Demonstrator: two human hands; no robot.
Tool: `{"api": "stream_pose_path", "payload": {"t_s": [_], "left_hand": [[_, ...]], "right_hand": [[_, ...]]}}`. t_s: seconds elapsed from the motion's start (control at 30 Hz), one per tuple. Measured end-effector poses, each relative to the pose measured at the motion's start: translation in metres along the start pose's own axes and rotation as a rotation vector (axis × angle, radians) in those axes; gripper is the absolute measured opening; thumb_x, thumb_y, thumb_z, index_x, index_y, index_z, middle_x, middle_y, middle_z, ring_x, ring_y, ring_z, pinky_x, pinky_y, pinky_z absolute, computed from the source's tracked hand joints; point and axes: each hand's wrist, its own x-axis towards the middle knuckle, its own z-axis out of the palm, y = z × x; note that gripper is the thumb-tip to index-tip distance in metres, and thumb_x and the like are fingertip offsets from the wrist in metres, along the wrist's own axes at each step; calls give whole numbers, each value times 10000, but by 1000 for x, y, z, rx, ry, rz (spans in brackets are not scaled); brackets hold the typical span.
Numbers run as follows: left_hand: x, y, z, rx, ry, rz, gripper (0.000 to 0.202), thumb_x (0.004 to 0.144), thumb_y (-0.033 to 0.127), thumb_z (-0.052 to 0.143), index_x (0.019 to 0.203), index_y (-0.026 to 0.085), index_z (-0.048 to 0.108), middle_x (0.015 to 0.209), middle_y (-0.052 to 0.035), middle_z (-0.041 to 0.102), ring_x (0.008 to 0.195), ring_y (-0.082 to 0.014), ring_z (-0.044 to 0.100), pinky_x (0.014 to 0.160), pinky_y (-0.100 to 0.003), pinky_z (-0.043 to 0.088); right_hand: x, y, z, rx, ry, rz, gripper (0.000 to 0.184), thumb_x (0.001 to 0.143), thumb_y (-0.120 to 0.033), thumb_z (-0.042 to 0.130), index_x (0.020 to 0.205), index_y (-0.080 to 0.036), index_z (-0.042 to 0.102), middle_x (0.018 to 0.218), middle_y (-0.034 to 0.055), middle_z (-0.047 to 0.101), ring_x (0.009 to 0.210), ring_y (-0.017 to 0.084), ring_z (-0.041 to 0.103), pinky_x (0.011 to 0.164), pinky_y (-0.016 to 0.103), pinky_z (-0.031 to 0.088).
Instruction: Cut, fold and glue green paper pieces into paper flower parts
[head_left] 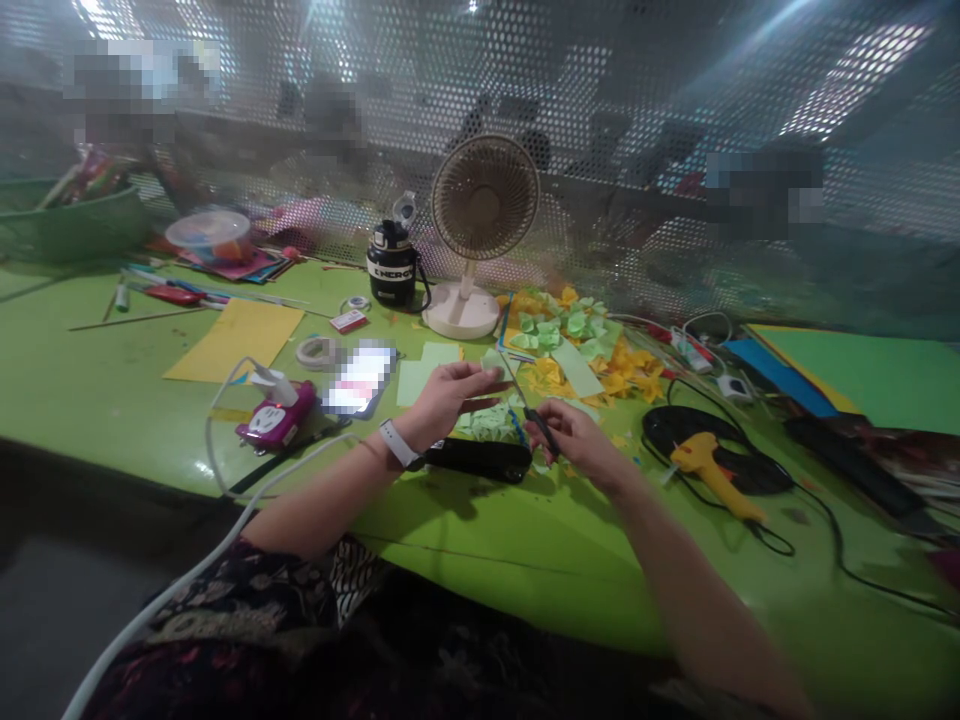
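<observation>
My right hand (574, 440) is shut on a pair of black-handled scissors (541, 425), whose thin blades point up and left. My left hand (450, 393) is raised just left of the blade tips, its fingertips pinching a small scrap of pale green paper (492, 372). A white band circles my left wrist (397, 444). Below my hands lie a black zip pouch (480, 459) and cut green paper scraps (487, 422). Beyond the scissors is a heap of yellow and green paper flowers (577, 345).
A hot glue gun (712, 475) and black cords lie to the right. To the left are a pink power socket (276, 413), a phone (360, 378), tape (319, 352) and yellow card (236, 340). A white fan (484, 200) stands behind on the green table (480, 560).
</observation>
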Motion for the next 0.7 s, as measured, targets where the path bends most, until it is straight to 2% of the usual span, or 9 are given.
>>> {"api": "stream_pose_path", "payload": {"t_s": [0.2,0.7], "left_hand": [[0,0,0,-39,-9,-14,349,649,285,868,706,138,557,891,-69,743,944,-202,723,841,-306,526],[1,-3,1,-123,-10,-16,317,678,231,854,717,134,555,856,-60,738,947,-220,730,944,-371,502]], "right_hand": [[-2,-5,1,-26,8,5,490,616,-569,807,771,-209,514,650,-28,596,561,112,548,460,216,422],[0,2,1,-45,40,-37,479,654,-583,783,789,-205,521,621,-29,613,496,92,482,443,217,350]]}}
